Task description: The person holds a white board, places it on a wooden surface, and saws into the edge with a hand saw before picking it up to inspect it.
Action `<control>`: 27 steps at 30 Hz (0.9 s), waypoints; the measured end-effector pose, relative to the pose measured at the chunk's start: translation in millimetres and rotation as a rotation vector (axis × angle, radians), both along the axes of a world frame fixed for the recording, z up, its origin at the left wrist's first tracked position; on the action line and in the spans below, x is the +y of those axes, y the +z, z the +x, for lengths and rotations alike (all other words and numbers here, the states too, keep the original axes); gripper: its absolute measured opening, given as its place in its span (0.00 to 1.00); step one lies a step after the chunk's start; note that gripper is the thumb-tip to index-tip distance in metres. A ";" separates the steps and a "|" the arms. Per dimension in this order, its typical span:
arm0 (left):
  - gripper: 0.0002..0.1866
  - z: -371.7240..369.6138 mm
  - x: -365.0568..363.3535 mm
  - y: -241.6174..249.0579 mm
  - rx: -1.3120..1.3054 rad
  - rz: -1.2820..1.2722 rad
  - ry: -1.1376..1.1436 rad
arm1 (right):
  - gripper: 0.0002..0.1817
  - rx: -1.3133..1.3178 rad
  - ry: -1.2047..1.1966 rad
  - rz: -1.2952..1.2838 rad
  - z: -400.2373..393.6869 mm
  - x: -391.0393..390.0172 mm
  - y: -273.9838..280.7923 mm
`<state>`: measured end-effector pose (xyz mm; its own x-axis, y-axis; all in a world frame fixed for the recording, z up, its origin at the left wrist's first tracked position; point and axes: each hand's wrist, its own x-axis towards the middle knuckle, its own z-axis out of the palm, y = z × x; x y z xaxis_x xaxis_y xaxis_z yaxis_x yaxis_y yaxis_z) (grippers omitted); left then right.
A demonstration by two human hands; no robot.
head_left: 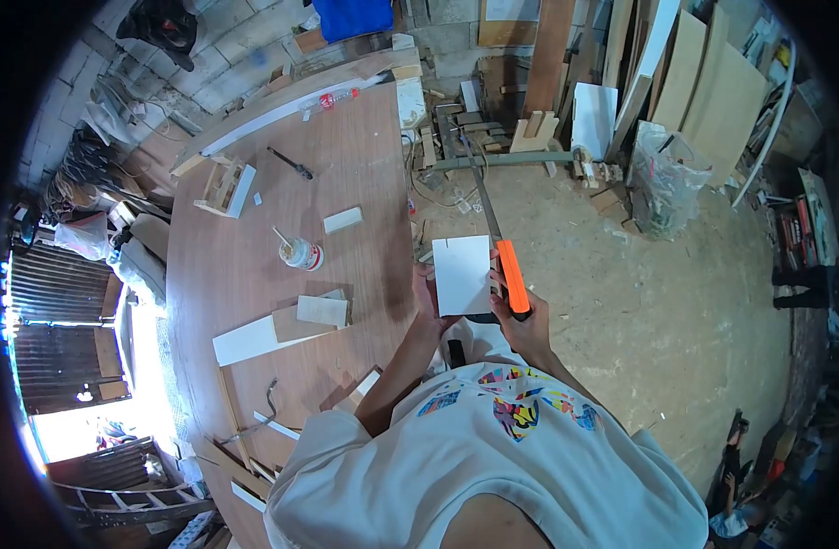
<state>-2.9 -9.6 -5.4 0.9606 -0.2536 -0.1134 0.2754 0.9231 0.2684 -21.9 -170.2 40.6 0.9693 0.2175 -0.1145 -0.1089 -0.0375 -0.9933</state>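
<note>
A white rectangular board (462,279) is held up in front of my body, with a short dark notch or mark at its top edge. My left hand (426,295) is closed around the board's left side, its fingers partly hidden behind it. My right hand (527,331) grips the orange handle of a handsaw (512,274), and its fingertips reach to the board's right edge. The saw's long blade (485,199) points away from me, beside the board and apart from the notch.
The brown table (364,201) on my left bears a glue jar with a stick (300,253), white board pieces (321,310), a dark slim tool (290,163), a small wooden frame (225,187) and a plastic bottle (339,97). Planks (685,73) lean at the back right, near a plastic bag (666,183).
</note>
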 end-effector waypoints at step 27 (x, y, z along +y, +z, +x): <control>0.40 -3.8 1.2 3.8 -0.008 0.069 0.004 | 0.18 0.025 0.014 -0.028 -5.9 -1.9 1.7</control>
<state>-6.7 -8.4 -1.7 0.9625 -0.2420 -0.1227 0.2696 0.9034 0.3335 -27.8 -172.1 42.2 0.9630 0.2277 -0.1445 -0.1326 -0.0669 -0.9889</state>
